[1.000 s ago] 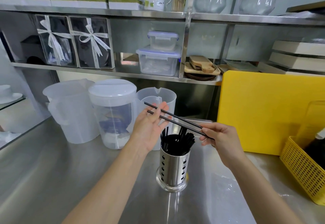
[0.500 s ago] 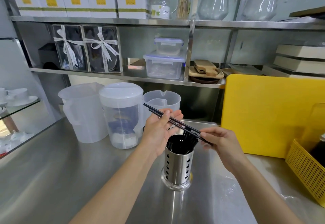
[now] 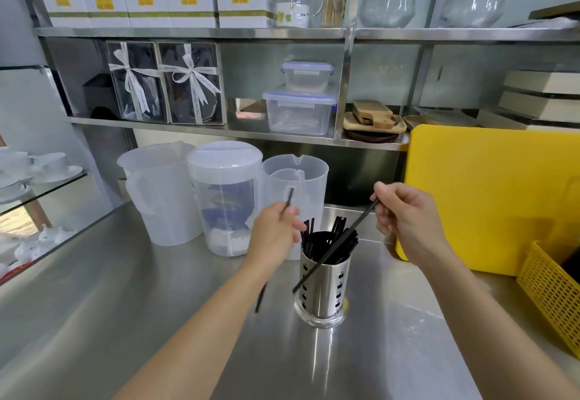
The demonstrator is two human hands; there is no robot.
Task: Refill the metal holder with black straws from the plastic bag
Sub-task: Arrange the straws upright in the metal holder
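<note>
A perforated metal holder (image 3: 326,293) stands on the steel counter (image 3: 125,305) and holds several black straws (image 3: 320,242). My left hand (image 3: 276,236), just left of the holder, grips one black straw (image 3: 288,198) steeply upright; its lower end shows below my wrist. My right hand (image 3: 405,220), up and right of the holder, pinches the top of a second black straw (image 3: 332,249). This straw slants down-left across the front of the holder, outside it. The plastic bag is not in view.
Three translucent plastic pitchers (image 3: 226,198) stand just behind my left hand. A yellow cutting board (image 3: 489,192) leans at the right, with a yellow basket (image 3: 552,293) in front of it. Steel shelves (image 3: 204,126) above carry boxes and containers. Cups sit on a glass shelf (image 3: 44,186) at the left.
Both hands held two straws together above the holder. Now they have parted, one straw in each hand, and both straws have swung from near level to steep.
</note>
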